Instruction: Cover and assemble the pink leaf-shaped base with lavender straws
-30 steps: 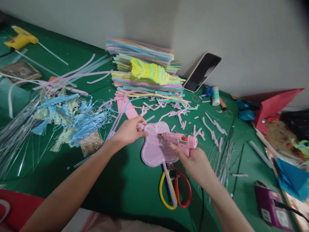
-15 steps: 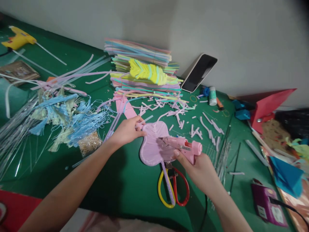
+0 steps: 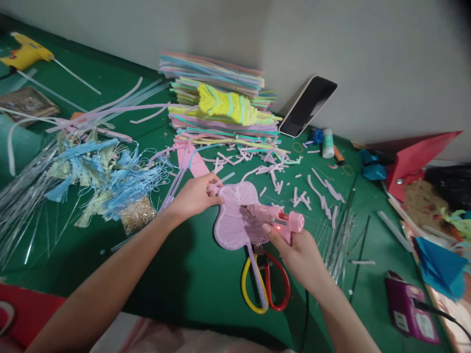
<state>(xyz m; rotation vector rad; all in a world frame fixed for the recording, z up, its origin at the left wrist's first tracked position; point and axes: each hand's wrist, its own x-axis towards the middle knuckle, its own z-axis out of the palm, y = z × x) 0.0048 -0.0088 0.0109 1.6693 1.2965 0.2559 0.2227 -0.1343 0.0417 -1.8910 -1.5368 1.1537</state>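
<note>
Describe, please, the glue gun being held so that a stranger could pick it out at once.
On the green table, find the pink fan-shaped piece near the middle. The glue gun lies over its right edge, gripped by the right hand. It is pink, unlike the yellow glue gun at the far left.

Scissors (image 3: 265, 289): blades hidden under pink shape (image 3: 233, 223). Grip of pink glue gun (image 3: 285, 220) covered by right hand (image 3: 301, 255). Yellow glue gun (image 3: 22, 53) cut by left edge. Blue paper (image 3: 441, 267) blurred.
</note>
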